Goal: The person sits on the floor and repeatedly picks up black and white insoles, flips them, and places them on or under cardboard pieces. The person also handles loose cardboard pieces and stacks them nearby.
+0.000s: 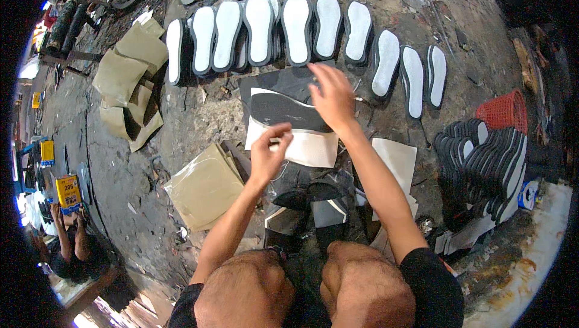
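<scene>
Red mesh basket at right edge of floor, lying on its side; contents not discernible. Just below basket: leaning stack of dark soles with white faces. Along top: fanned row of white insoles with dark rims, overlapping and propped on edge. Centre of floor: white sheet with dark grey insole lying flat across its upper part, heel end to the left. Left hand: fingers curled, thumb and fingertips pinched on near edge of white sheet; nothing else held. Right hand: fingers spread and apart, palm down, resting over toe end of dark grey insole, touching but not gripping. Second white sheet just right of right forearm. Tan fabric pieces lying left of left forearm; further pile of tan pieces at upper left, well apart. Dark cut pieces piled between white sheet and knees. Another person seated at lower-left rim of view, hands not near the work.
</scene>
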Demonstrator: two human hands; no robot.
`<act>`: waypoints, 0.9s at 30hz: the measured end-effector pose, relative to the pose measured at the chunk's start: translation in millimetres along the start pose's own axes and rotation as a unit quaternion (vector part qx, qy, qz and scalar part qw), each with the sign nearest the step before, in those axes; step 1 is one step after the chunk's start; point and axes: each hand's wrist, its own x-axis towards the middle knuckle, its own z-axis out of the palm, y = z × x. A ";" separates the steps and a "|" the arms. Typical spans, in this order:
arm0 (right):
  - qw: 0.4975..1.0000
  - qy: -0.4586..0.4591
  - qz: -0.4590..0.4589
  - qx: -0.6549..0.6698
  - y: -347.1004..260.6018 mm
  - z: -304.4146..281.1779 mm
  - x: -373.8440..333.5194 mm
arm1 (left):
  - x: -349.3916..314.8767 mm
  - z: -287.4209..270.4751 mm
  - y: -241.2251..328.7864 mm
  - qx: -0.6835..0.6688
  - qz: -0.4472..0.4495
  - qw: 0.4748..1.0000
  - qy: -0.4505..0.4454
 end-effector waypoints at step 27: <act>0.936 -0.097 -0.310 -0.137 39.0 24.9 162.1 | 202.1 49.8 -30.0 0.414 0.263 0.871 -0.037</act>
